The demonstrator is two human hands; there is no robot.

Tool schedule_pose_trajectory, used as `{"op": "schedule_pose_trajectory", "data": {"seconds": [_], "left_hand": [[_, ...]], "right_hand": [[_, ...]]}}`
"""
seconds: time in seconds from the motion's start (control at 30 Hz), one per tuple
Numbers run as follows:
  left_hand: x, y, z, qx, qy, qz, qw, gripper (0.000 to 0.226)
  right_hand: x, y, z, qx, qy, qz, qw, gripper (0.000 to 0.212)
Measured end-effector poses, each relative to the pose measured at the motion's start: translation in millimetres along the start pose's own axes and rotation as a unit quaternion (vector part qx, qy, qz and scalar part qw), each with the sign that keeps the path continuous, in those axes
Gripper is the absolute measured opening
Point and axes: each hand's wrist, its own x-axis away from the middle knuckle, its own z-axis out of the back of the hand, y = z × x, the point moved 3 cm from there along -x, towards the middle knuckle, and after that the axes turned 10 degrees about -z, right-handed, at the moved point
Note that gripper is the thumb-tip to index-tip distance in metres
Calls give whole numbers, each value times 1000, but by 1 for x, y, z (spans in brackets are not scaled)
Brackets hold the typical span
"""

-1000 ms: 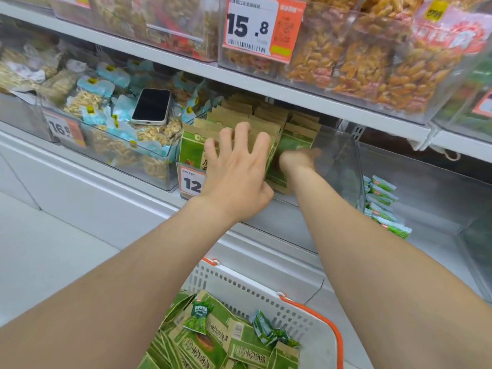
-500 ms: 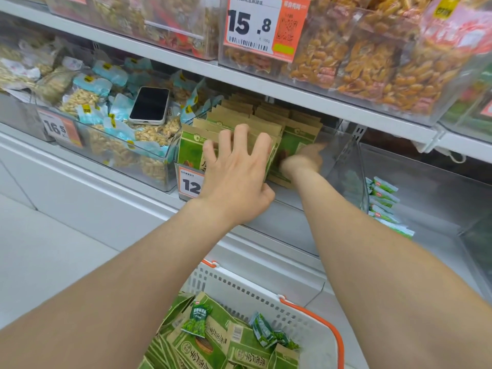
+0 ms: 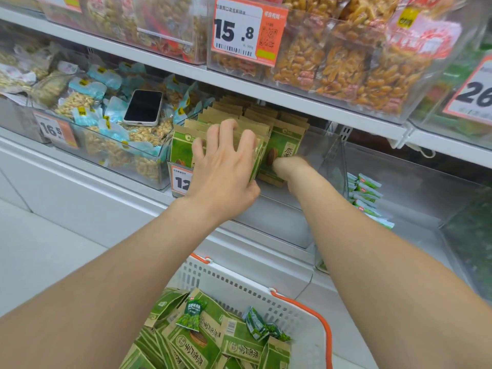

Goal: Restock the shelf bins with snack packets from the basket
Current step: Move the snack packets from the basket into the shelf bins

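**A:** What's the setting?

**B:** A shop shelf (image 3: 266,95) of white boards. Clear plastic bins stand side by side on two levels, and there's pale floor at the lower left.

**A:** And the biggest thing near the person?

**B:** A white basket (image 3: 239,283) with an orange handle, low in the view between the two forearms. It holds a heap of green-and-brown snack packets (image 3: 239,344) lying flat and crossed. A few small green sachets (image 3: 191,315) sit on top.

**A:** Where are the ones on the shelf?

**B:** In the middle bin (image 3: 327,155) on the lower level. Upright packets (image 3: 286,139) of the same kind stand in rows in its left part.

**A:** The hands?

**B:** The left hand (image 3: 226,166) lies against the front of those rows. Its fingers are spread and nearly straight, with the tips reaching the top edges and the thumb low at the right side. The right hand (image 3: 287,165) is bent away at the wrist, against the front packet of the right-hand row. Its fingers are hidden, so I can't tell whether they grip anything.

**A:** Anything smaller?

**B:** The left bin (image 3: 157,166) holds pale blue nut packs, with a dark-screened phone (image 3: 143,107) lying on top. In the bin to the right, a stack of green sachets (image 3: 367,193) sits near the left wall. An orange-and-white price tag (image 3: 239,30) reading 15.8 hangs on an upper bin.
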Motion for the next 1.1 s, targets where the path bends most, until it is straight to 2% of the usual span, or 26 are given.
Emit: {"op": "schedule_pose_trajectory", "data": {"seconds": [0.1,0.13,0.23,0.3,0.37,0.43,0.5,0.57,0.63,0.7,0.8,0.97,1.03,1.07,1.1], "left_hand": [[4,5,13,7,54,-1,999,46],[7,8,17,7,73,0,997,42],[15,17,27,25,86,2,996,32],[23,15,20,67,-1,15,998,24],[38,13,5,110,-157,21,981,22],[59,18,-8,95,-335,-28,937,25],[86,33,-19,69,-470,-89,876,28],[113,51,-34,73,-548,-120,824,34],[143,68,-52,65,-608,-136,779,40],[173,84,-69,53,-657,-157,735,42],[215,109,-86,26,-704,-205,680,34],[271,135,-104,-31,-758,-253,601,28],[274,143,-102,-35,-760,-274,589,27],[271,145,-102,-26,-751,-275,600,27],[267,146,-102,-15,-739,-270,617,26]], "right_hand": [[40,1,11,107,53,50,992,56],[59,4,14,141,78,85,983,55],[118,21,21,166,155,300,927,48],[150,40,25,172,178,414,876,40],[171,64,23,190,145,461,855,23],[186,91,16,227,53,440,867,3],[193,116,5,308,-61,410,857,14],[194,142,-7,395,-122,384,825,12],[193,169,-21,463,-156,389,781,22],[191,198,-39,532,-198,385,728,28],[195,230,-59,608,-239,379,655,20],[199,274,-88,639,-298,393,590,28],[195,298,-101,664,-297,409,551,11],[193,312,-108,670,-303,415,536,4],[189,326,-114,677,-310,415,523,17]]}}
